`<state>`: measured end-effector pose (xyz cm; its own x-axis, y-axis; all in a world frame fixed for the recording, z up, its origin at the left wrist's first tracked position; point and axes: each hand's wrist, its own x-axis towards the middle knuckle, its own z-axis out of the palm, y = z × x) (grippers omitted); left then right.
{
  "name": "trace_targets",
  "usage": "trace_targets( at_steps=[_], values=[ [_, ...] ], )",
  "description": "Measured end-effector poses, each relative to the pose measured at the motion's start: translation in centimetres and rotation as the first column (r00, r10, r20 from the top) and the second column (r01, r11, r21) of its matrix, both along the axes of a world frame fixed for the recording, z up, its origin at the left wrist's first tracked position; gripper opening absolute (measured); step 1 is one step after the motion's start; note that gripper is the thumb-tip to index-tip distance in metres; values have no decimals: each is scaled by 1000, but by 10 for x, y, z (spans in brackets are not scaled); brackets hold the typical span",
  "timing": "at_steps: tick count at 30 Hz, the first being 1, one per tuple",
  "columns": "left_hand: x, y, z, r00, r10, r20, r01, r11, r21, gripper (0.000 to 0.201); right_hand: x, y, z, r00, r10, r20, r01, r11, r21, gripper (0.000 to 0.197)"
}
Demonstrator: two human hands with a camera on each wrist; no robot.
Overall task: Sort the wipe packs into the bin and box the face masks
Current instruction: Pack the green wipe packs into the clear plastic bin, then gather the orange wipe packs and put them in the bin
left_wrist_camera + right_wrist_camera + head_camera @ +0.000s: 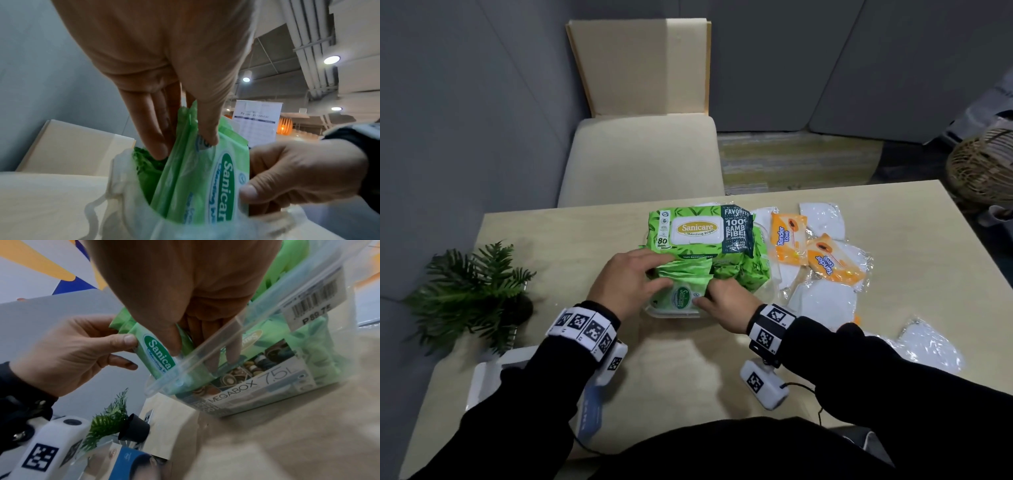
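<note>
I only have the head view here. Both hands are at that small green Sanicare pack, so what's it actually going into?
Observer: A clear plastic bin; the small Sanicare pack stands upright at its near wall.
Operator: How does the right hand grip it?
Observer: The right hand has its thumb on the pack's front.
Operator: And the left hand?
Observer: The left hand pinches the pack's edge, thumb in front.
</note>
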<state>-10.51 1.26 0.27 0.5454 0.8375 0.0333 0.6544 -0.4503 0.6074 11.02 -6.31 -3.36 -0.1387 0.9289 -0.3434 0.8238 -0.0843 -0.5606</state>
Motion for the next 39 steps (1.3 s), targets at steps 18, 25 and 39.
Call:
trace_targets(
  at_steps=[18, 25, 39],
  values=[
    [7, -6, 22, 972, 64, -226, -51, 997, 65, 48, 11, -3, 9, 1000, 6, -23, -3, 992, 126, 48],
    [31, 4, 44, 996, -39, -82, 47, 994, 96, 56, 57, -9, 38, 965, -137, -225, 161, 982, 94, 42],
    [239, -59, 31, 932, -362, 33, 363, 924, -118, 24, 266, -80, -31, 588, -793, -158, 737, 606, -298, 10]
  ],
)
